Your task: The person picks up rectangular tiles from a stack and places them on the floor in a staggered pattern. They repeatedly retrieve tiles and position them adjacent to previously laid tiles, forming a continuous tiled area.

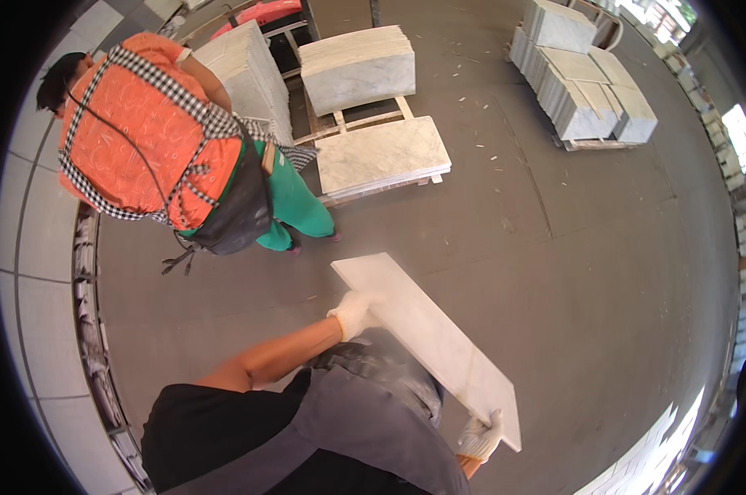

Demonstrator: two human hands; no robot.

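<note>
A long white marble slab [427, 334] with faint grey veins is held tilted in front of my body, clear of the floor. My left hand [354, 315], in a white knit glove, grips its near edge toward the far left end; the fingers pass partly out of sight at the slab. At the slab's other end, near the lower right, my right hand [481, 437] in a matching glove is closed on the edge, a finger or thumb lying over the top face.
A co-worker [154, 136] in an orange shirt stands at the left. Beyond are a low stack of marble slabs [381, 157] on a wooden pallet, an upright row of slabs [358, 66], and another slab stack [245, 82]. Farther right stands a loaded pallet [583, 91]. White chips dot the grey floor [587, 272].
</note>
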